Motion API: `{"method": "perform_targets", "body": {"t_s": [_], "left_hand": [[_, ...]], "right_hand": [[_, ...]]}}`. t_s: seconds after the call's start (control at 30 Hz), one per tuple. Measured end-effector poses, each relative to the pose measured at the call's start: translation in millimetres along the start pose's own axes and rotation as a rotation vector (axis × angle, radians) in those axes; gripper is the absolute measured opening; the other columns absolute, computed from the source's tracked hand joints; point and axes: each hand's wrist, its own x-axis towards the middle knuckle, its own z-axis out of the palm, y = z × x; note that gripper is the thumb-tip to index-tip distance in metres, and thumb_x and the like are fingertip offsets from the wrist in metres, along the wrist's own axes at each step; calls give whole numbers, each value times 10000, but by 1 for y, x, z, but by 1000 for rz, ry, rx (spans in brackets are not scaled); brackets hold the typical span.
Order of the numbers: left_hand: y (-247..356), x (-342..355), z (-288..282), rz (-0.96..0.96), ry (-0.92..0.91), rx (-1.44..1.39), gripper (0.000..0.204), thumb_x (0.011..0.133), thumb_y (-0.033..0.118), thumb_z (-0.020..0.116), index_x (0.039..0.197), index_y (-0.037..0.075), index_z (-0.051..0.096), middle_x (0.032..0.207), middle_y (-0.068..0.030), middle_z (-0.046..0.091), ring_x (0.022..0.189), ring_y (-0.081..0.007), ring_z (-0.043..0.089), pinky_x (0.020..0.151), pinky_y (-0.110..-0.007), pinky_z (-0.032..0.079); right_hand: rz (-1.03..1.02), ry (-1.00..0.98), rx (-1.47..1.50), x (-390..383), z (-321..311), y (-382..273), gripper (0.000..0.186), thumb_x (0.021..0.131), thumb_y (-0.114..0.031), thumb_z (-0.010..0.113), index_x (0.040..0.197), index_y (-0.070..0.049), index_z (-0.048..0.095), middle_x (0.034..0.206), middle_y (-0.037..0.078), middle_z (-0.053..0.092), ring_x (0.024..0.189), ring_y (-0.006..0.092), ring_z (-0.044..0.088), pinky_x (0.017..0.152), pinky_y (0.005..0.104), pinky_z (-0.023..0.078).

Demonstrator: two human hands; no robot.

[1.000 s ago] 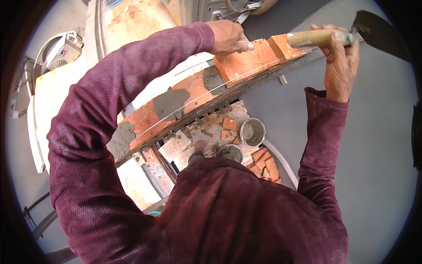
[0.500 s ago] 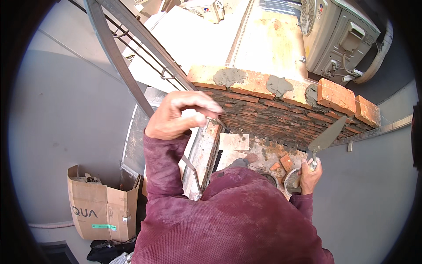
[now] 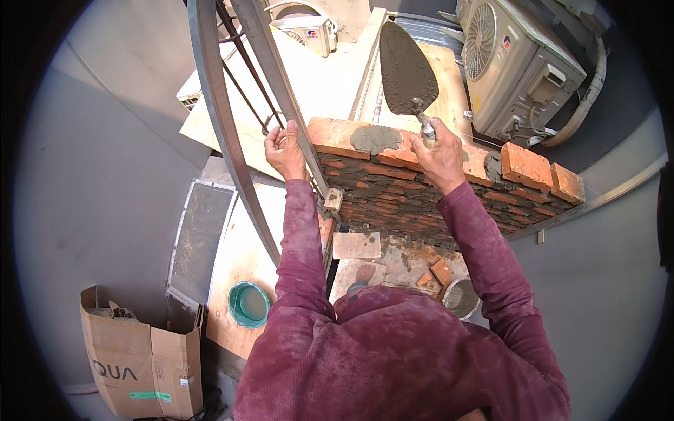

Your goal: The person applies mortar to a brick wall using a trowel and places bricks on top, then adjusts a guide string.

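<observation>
My right hand (image 3: 441,156) is wrapped around the handle of a pointed trowel (image 3: 408,70). The blade, grey with mortar, is raised above the far side of a brick wall (image 3: 393,179). Close by the upright metal frame (image 3: 270,63), at the wall's left end, is my left hand (image 3: 284,151). Its fingers are half curled and apart, with nothing visible in them; whether it touches the metal cannot be told. On the wall's top course lies a mortar patch (image 3: 375,139). Two bricks (image 3: 526,167) sit higher at the right end.
Beyond the wall stands an air-conditioner outdoor unit (image 3: 519,70). Below it are a mortar bucket (image 3: 461,298) and broken bricks (image 3: 440,271). A teal bucket (image 3: 248,304) rests on a board at the left, near a cardboard box (image 3: 144,358). A grey wall (image 3: 597,281) rises on the right.
My right hand has swung the trowel from low right up over the wall. The left hand has moved forward to the metal frame. The view has shifted, uncovering the teal bucket.
</observation>
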Motion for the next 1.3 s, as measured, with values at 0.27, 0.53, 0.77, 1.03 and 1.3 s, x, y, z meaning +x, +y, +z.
{"method": "perform_targets", "body": {"t_s": [0.27,0.53,0.77,1.03,1.3], "left_hand": [[-3,11,-11,101,-64,5,265,866,186,729,993,-36,665,846,-53,642,761,-97,593,686,-218,492],[-5,21,-15,193,-57,58,193,906,213,676,875,26,641,823,-48,653,770,-113,592,663,-255,493],[-4,25,-18,142,-65,-6,218,906,206,675,919,-4,618,865,-85,667,833,-148,641,703,-261,514],[-14,-47,-42,-6,-357,215,318,903,100,661,1161,-62,572,1027,-133,659,912,-163,661,729,-247,526],[-68,-155,-273,-1051,-1040,824,291,924,207,651,1146,22,614,1027,-44,666,892,-141,644,747,-271,516]], "right_hand": [[209,-55,-30,38,58,3,231,762,-127,708,906,4,584,743,171,649,709,344,655,669,414,502],[175,-21,-132,46,70,-7,167,758,-102,688,823,-6,569,716,152,640,672,322,641,642,405,489],[220,21,-22,47,70,-16,161,771,-109,694,835,-11,584,724,148,641,680,328,648,647,399,490],[268,-49,-133,-128,-47,23,217,822,-157,719,936,-8,609,739,124,614,642,287,632,585,386,472],[1484,-865,-286,-548,-70,116,474,779,-195,635,1183,32,534,1004,261,653,860,329,681,733,415,535]]}}
